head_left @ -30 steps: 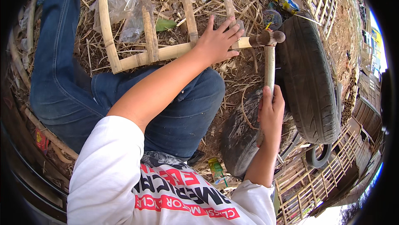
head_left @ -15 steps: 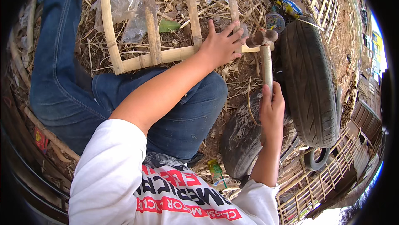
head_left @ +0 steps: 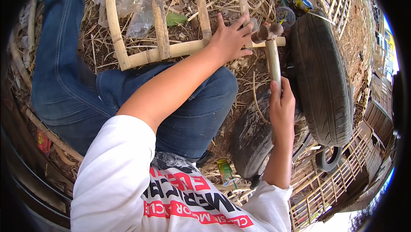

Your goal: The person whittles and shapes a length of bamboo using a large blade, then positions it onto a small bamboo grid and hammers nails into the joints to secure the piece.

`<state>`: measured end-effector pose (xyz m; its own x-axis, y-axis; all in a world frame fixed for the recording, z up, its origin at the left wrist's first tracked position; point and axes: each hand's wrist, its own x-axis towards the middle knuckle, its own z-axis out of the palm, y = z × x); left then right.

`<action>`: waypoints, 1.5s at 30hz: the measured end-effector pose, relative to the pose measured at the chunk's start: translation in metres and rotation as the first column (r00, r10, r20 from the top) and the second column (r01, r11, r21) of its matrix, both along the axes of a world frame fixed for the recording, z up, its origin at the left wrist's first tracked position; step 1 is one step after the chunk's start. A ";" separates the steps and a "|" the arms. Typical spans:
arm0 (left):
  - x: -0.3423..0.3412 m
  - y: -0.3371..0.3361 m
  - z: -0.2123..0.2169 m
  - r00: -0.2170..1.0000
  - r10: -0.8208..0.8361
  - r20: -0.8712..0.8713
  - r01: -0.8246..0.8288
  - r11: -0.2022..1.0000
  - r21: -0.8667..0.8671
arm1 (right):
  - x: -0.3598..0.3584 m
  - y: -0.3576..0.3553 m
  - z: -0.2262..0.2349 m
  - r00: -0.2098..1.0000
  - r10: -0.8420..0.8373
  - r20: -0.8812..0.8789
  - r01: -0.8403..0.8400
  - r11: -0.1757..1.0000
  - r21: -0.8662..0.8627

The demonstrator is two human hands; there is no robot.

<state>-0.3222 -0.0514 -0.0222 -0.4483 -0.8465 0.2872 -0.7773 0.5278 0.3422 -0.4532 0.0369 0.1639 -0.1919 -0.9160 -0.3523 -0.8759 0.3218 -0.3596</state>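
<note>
The hammer is gripped by the right hand at the handle's lower end – its head is set against the bamboo frame. The frame's crossbar is pressed near its right end by the left hand, fingers spread – beside an upright tyre

One pale bamboo ladder-like frame, one wooden-handled hammer, two black rubber tyres and two bare hands show.
</note>
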 end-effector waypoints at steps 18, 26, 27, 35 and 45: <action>0.002 -0.003 0.005 0.999 -0.003 0.049 0.001 0.999 0.049 | 0.000 0.012 0.011 0.954 -0.258 0.155 0.258 0.966 0.020; 0.004 -0.002 0.014 0.981 -0.065 0.186 0.049 0.995 0.089 | 0.005 0.013 -0.007 0.984 -0.158 0.086 0.165 0.983 -0.085; 0.004 -0.002 0.014 0.974 -0.068 0.216 0.049 0.995 0.092 | 0.006 0.012 -0.011 0.994 -0.099 0.035 0.101 0.993 -0.063; -0.002 0.001 0.014 0.974 -0.059 0.219 0.046 0.997 0.067 | -0.009 0.026 -0.032 0.999 -0.006 0.040 0.014 0.980 -0.198; -0.002 0.000 0.012 0.968 -0.070 0.240 0.052 0.995 0.079 | -0.012 0.019 -0.017 0.989 -0.128 0.079 0.132 0.990 -0.051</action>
